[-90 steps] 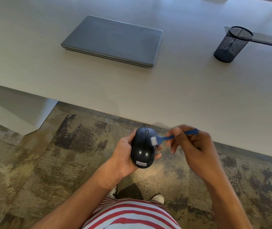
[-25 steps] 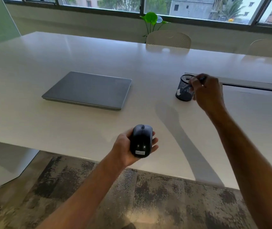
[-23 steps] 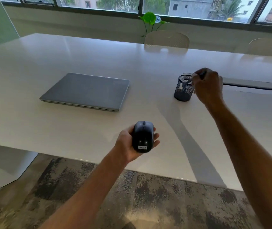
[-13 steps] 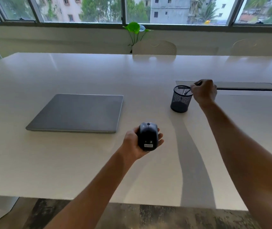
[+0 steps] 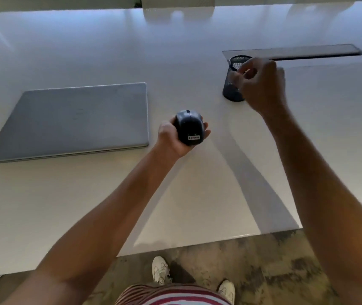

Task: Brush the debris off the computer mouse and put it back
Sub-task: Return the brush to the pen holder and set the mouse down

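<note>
My left hand (image 5: 168, 140) grips a black Lenovo computer mouse (image 5: 189, 126) from below and holds it above the white table (image 5: 83, 208), just right of the laptop. My right hand (image 5: 262, 88) is at the right side of a black mesh pen cup (image 5: 233, 84), with its fingers curled in near the cup's rim. The blue brush does not show in this view. The motion blur hides whether those fingers hold anything.
A closed grey laptop (image 5: 72, 119) lies flat at the left. A long metal cable slot (image 5: 307, 54) runs behind the cup. The table's near edge crosses the lower part of the view, with patterned carpet and my white shoes (image 5: 160, 269) below.
The view tilted down. My right hand carried the blue brush to the mesh cup and has dropped beside it; the brush is out of sight. My left hand brought the mouse over the table.
</note>
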